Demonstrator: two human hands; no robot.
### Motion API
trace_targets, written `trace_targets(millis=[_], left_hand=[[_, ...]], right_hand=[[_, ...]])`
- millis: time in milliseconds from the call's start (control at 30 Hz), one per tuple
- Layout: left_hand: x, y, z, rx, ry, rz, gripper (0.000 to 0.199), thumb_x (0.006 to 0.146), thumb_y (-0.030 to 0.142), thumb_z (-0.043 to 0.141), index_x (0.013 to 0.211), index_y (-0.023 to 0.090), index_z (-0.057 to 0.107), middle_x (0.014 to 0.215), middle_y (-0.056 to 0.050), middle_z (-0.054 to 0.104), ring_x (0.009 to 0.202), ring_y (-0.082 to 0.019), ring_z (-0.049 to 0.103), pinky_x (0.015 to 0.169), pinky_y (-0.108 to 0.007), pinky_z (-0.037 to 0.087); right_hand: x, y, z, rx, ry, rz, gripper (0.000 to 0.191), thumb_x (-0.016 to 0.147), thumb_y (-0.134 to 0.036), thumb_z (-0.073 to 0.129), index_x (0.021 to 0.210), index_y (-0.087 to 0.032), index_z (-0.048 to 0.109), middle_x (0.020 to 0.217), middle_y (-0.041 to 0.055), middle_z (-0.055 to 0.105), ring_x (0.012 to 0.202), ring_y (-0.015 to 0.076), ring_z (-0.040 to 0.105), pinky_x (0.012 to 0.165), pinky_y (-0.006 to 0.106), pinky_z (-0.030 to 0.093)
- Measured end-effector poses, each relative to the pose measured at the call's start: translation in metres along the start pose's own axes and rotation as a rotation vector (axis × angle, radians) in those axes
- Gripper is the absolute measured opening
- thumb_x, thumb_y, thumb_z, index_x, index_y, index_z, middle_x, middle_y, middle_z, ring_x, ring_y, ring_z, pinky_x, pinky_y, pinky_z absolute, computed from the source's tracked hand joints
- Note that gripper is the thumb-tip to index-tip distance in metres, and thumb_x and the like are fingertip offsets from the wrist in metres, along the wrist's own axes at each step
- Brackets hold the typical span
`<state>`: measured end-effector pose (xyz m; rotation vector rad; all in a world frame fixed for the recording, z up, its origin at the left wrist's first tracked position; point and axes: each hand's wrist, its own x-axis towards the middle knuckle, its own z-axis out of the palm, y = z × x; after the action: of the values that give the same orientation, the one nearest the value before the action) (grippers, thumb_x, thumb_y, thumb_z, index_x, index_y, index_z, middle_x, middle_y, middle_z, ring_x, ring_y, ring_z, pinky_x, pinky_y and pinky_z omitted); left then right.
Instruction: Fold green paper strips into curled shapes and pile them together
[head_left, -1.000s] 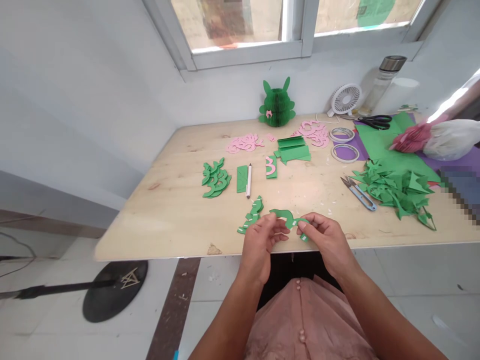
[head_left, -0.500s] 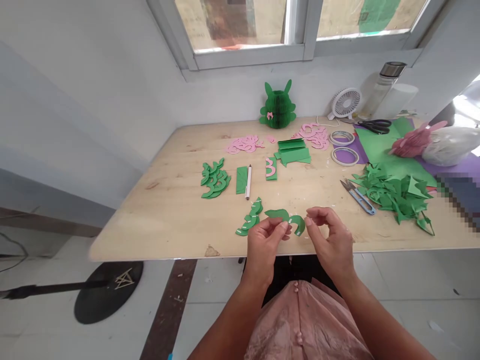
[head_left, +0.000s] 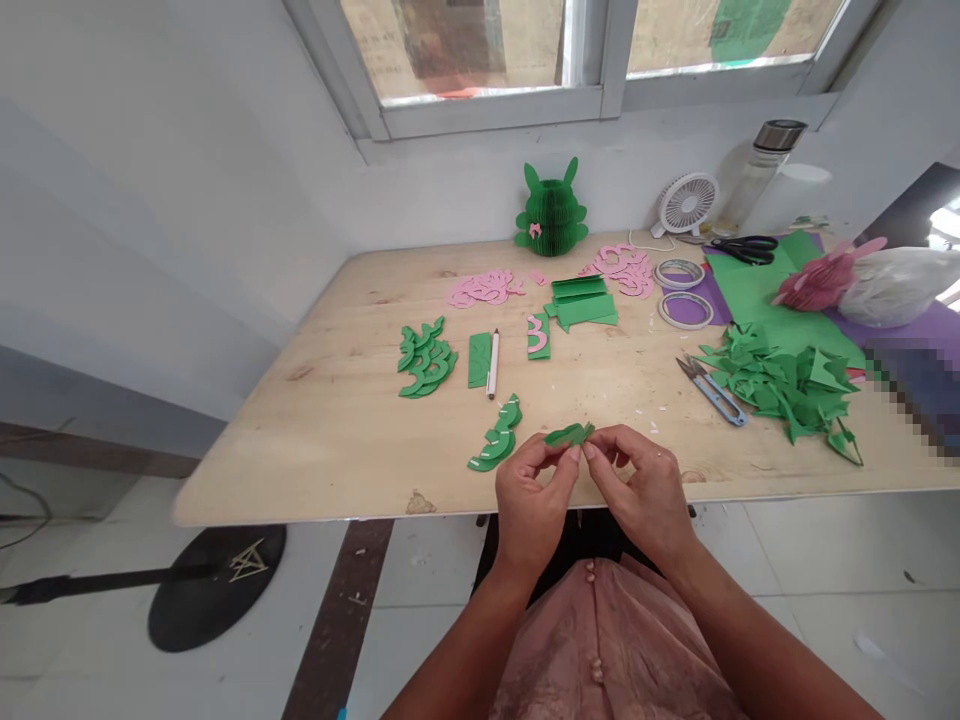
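Note:
A green paper cutout [head_left: 568, 435] is pinched between both hands just above the table's front edge. My left hand [head_left: 534, 495] grips its left side between thumb and fingers. At its right end, my right hand [head_left: 636, 490] pinches with thumb and forefinger, the fingertips of both hands almost touching. The cutout looks folded together, and its lower part is hidden by my thumbs. Left of my hands lie overlapping green cutouts with white strips of tape [head_left: 496, 437]. Farther back on the left is a bigger pile of curved green cutouts [head_left: 427, 360].
A white pen [head_left: 493, 365] lies by a green paper rectangle [head_left: 479, 360]. Blue snips [head_left: 712, 390] and green scraps [head_left: 795, 385] are at right. Behind are pink cutouts [head_left: 487, 288], tape rolls [head_left: 686, 309], a green honeycomb paper figure [head_left: 553, 217], a fan [head_left: 687, 205] and black scissors [head_left: 745, 249].
My right hand has moved left to meet my left hand. The green cutout, spread out with its curved arm showing before, is now folded together between my fingertips.

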<state>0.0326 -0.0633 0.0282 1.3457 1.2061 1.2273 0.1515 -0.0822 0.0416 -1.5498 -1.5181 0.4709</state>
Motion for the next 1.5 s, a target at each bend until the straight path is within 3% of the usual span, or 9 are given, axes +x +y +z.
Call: trace_targets(millis=[233,800,1133,1500], left_hand=[[0.001,0.003,0.0,0.065,-0.029,0.071,0.011,0.078,0.02,0.06,0.083,0.019,0.07,0.084,-0.002,0.07,0.078,-0.015,0.065,0.074,-0.027,0.05],[-0.001,-0.001,-0.002,0.049,0.002,0.049,0.012,0.076,0.022,0.061,0.083,0.018,0.071,0.083,-0.002,0.071,0.076,-0.016,0.066,0.072,-0.028,0.052],[-0.002,0.006,-0.002,0.193,0.026,0.152,0.012,0.079,0.019,0.058,0.08,0.018,0.069,0.082,-0.003,0.07,0.076,-0.016,0.064,0.073,-0.028,0.05],[-0.001,0.007,-0.003,0.248,0.03,0.267,0.014,0.078,0.014,0.055,0.079,0.018,0.069,0.078,-0.003,0.068,0.075,-0.016,0.063,0.07,-0.028,0.049]], right_hand=[[0.003,0.0,0.001,0.019,-0.014,0.039,0.011,0.078,-0.02,0.052,0.071,-0.019,0.061,0.062,-0.0018,0.06,0.058,0.0111,0.052,0.059,0.022,0.041],[0.005,-0.002,0.001,0.056,-0.067,0.107,0.014,0.078,-0.022,0.05,0.071,-0.019,0.061,0.06,-0.0008,0.061,0.056,0.012,0.052,0.057,0.023,0.042],[0.001,-0.001,0.003,-0.071,-0.031,-0.003,0.014,0.079,-0.023,0.05,0.07,-0.019,0.06,0.061,-0.0008,0.06,0.058,0.0123,0.054,0.059,0.023,0.042],[0.003,-0.002,0.005,-0.102,-0.029,-0.012,0.014,0.079,-0.021,0.051,0.069,-0.02,0.06,0.06,-0.0014,0.06,0.057,0.0122,0.054,0.058,0.023,0.041]])
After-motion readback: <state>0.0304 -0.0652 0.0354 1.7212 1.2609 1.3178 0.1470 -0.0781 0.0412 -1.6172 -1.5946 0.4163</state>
